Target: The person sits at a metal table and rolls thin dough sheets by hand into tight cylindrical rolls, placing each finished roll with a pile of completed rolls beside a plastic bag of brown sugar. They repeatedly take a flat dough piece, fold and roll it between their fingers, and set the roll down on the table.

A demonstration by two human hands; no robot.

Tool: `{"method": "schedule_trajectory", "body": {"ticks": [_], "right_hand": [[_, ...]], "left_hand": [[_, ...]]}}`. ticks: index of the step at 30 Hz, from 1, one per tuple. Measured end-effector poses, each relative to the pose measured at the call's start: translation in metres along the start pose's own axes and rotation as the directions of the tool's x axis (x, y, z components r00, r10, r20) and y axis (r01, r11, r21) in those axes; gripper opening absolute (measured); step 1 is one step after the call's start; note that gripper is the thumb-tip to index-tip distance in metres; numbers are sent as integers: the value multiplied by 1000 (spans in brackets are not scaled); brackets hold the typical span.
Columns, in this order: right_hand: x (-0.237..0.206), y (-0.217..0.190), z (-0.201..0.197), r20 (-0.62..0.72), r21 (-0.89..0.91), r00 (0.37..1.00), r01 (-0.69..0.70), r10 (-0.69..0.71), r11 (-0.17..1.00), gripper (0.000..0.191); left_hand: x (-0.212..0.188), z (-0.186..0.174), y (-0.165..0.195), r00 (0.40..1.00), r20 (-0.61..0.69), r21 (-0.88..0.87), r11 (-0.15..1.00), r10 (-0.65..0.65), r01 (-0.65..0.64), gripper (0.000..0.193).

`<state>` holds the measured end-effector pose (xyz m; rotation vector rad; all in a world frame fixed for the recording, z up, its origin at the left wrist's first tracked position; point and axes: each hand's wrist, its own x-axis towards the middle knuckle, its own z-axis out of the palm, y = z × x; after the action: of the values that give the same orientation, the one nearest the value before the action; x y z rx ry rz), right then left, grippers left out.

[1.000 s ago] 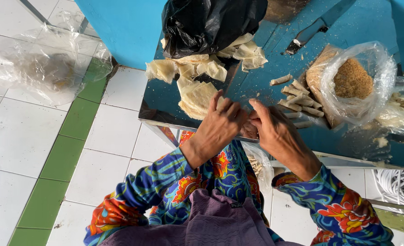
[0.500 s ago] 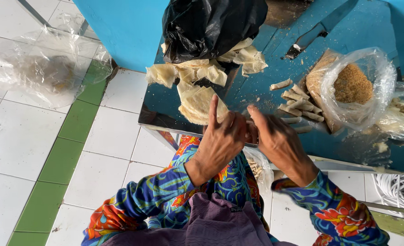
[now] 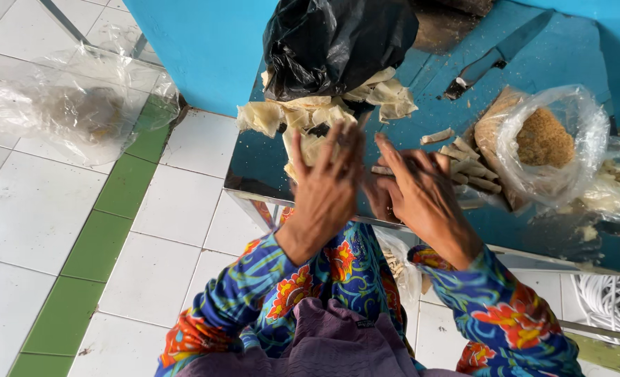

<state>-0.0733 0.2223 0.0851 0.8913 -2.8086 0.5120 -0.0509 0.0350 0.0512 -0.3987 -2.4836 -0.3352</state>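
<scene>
left hand (image 3: 327,185) and right hand (image 3: 411,188) raised together above the blue surface (image 3: 421,84), fingers extended, palms facing, apparently pressing a pale wrapper sheet (image 3: 315,148) between them. grip state impossible to confirm: contact zone hidden behind the left hand. stack of pale sheets (image 3: 324,105) kept within reach, spilling from a black bag (image 3: 338,42). finished rolls (image 3: 474,171) grouped beside the clear bag of brown filling (image 3: 544,139). knife (image 3: 495,59) parked well apart.
</scene>
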Motion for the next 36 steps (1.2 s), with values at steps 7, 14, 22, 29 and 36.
{"method": "schedule_trajectory", "body": {"ticks": [7, 14, 22, 29, 36], "right_hand": [[1, 19, -37, -217, -158, 970, -148, 112, 976, 66], [26, -49, 28, -230, 244, 968, 153, -96, 958, 67], [60, -39, 53, 38, 574, 969, -222, 245, 788, 50], [52, 13, 21, -4, 961, 915, -108, 402, 256, 49], [-16, 10, -17, -183, 196, 970, 194, -158, 961, 25]], "left_hand": [[-29, -38, -62, 980, -50, -165, 970, -191, 181, 25], [-33, -23, -58, 973, -80, -322, 929, -216, 180, 27], [-41, -23, -66, 979, -40, -443, 882, -198, 161, 30], [-46, -23, -67, 996, -21, -243, 967, -89, 82, 21], [-34, -23, -44, 999, -20, -351, 936, -37, 28, 25]]}}
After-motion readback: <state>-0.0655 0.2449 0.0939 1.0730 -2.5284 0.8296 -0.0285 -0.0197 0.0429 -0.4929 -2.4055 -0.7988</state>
